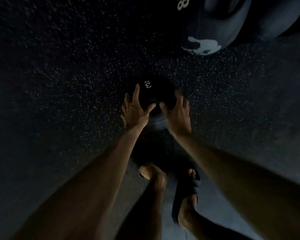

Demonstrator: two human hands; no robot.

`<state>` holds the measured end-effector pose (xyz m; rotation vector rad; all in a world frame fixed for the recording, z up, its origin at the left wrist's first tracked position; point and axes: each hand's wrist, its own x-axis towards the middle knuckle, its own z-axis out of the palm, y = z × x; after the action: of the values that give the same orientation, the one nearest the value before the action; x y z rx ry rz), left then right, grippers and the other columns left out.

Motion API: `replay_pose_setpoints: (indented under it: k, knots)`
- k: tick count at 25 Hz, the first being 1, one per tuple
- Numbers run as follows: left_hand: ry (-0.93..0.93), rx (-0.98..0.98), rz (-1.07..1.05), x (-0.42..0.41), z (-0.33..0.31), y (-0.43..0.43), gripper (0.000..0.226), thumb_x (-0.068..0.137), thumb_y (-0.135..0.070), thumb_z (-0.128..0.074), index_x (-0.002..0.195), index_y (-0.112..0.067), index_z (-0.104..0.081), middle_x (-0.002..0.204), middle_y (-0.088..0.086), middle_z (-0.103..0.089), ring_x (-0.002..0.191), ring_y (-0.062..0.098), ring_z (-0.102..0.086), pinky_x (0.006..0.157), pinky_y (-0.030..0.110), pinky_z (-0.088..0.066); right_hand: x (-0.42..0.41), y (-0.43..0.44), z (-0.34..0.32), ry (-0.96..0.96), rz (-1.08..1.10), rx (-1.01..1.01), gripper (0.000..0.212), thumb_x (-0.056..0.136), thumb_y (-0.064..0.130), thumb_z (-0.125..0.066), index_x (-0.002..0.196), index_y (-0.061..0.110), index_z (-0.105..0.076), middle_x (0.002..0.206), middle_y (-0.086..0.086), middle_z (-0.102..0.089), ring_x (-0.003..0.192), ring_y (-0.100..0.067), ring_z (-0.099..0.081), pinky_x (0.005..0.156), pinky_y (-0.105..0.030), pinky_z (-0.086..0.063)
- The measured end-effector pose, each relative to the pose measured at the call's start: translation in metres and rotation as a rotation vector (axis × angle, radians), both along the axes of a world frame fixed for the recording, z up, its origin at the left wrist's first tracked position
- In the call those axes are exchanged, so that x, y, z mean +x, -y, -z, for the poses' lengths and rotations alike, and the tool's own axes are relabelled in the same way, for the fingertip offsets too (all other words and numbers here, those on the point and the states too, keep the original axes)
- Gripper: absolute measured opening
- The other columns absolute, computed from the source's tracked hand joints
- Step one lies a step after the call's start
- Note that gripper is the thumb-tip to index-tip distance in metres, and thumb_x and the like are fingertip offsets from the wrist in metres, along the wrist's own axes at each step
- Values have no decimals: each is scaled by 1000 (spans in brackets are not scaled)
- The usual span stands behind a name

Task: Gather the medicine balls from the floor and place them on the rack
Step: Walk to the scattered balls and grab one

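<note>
A small black medicine ball (157, 90) marked "3 kg" sits low over the dark speckled floor (68, 84), straight ahead of me. My left hand (134, 110) presses on its left side with fingers spread. My right hand (176, 111) cups its right side, thumb on top. Both hands grip the ball between them. The ball's underside is hidden in shadow, so I cannot tell whether it touches the floor. A much larger dark medicine ball (220, 26) with a white number and a white logo lies at the upper right.
My feet in dark sandals (185, 191) stand just below the small ball. A second large rounded dark shape (284, 16) leans against the big ball at the top right corner. The scene is very dim. No rack is in view.
</note>
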<state>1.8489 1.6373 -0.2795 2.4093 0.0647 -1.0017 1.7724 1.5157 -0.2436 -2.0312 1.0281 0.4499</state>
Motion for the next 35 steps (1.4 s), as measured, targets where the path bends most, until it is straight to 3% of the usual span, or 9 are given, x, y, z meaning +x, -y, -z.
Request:
replay_pose_setpoints:
  k: [3, 7, 11, 16, 19, 22, 28, 32, 35]
  knots:
    - [-68, 21, -120, 51, 3, 14, 81, 90, -61, -58, 155, -44, -14, 158, 14, -23, 141, 41, -29, 107, 65, -36, -18, -24, -2, 2, -151, 51, 91, 97, 44, -60, 158, 41, 7, 168, -8, 9, 154, -33, -5, 119, -52, -27]
    - [-27, -23, -294, 77, 6, 16, 71, 96, -60, -47, 156, -35, -20, 154, 15, -29, 138, 39, -33, 107, 58, -40, 31, -30, 9, 12, -189, -7, 90, 101, 29, -56, 156, 44, 14, 166, -12, 18, 153, -38, 8, 123, -53, -18]
    - [197, -183, -177, 64, 1, -3, 72, 98, -55, -48, 156, -20, -24, 155, 12, -32, 137, 30, -36, 108, 48, -42, 87, -9, 9, -42, -237, -129, 89, 100, 33, -58, 158, 41, 8, 165, -20, -4, 149, -44, -14, 114, -50, -31]
    - [238, -92, 12, 59, 9, 6, 96, 90, -59, -59, 160, -30, 1, 166, 15, -9, 150, 35, -18, 119, 49, -25, 186, 30, 7, -77, -228, -123, 83, 94, 44, -62, 160, 26, -14, 159, -15, -29, 142, -42, -31, 111, -48, -35]
    - [262, -35, -63, 108, 5, 27, 94, 88, -56, -64, 160, -34, -7, 160, 19, -22, 140, 40, -33, 107, 50, -40, 217, 54, 4, 59, -224, -81, 72, 93, 35, -65, 155, 22, -31, 154, -5, -41, 140, -31, -37, 109, -42, -39]
    - [279, -7, -210, 155, 5, 38, 91, 84, -65, -63, 157, -31, -21, 149, 17, -37, 129, 37, -44, 92, 50, -50, 201, 62, -2, 188, -284, -70, 65, 95, 26, -63, 153, 23, -33, 156, -3, -32, 141, -24, -33, 109, -41, -43]
    - [276, 82, -432, 229, -4, 69, 74, 85, -63, -64, 139, -15, -47, 134, 14, -50, 122, 30, -51, 95, 43, -50, 221, 58, 9, 58, -361, -26, 87, 100, 25, -58, 159, 36, 6, 168, -1, 9, 154, -31, -1, 110, -41, -38]
    - [523, -120, -330, 209, -7, 71, 54, 93, -43, -65, 134, -8, -55, 130, 17, -51, 115, 28, -49, 95, 35, -46, 286, 85, 12, -59, -367, -97, 88, 97, 26, -62, 160, 28, -1, 167, -9, -9, 150, -36, -17, 114, -50, -34]
    - [460, -32, -178, 202, -8, 86, 64, 97, -42, -59, 153, -19, -37, 149, 20, -37, 128, 33, -41, 105, 36, -34, 313, 97, 11, -32, -291, -135, 74, 96, 23, -63, 158, 22, -22, 157, -10, -32, 144, -33, -31, 108, -44, -40]
